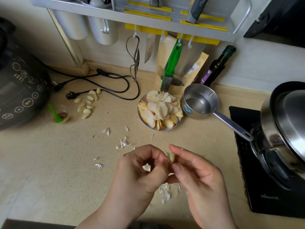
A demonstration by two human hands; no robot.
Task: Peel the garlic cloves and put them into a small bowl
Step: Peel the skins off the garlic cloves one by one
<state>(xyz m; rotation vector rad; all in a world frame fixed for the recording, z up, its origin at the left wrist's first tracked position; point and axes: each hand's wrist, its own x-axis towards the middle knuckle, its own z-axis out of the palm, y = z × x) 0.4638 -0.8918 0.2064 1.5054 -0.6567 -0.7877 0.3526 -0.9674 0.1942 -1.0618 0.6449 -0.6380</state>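
Both hands meet over the front of the beige counter (49, 162). My right hand (198, 177) pinches a pale garlic clove (172, 157) between thumb and forefinger. My left hand (142, 169) has its fingertips curled against the same clove, at its skin. Several peeled cloves (87, 103) lie loose on the counter at the back left. Papery garlic skins (168, 190) lie under my hands, and more skins (123, 142) are scattered just beyond them. No small bowl for the cloves can be made out.
A plate of sliced apple (159, 111) sits mid-counter, beside a small steel saucepan (199, 101). A black cooker (19, 90) stands left, its black cord (115, 80) behind. A stove with a lidded pot (283, 126) is right. Scissors (134, 58), knives and a bottle (216, 66) stand along the wall.
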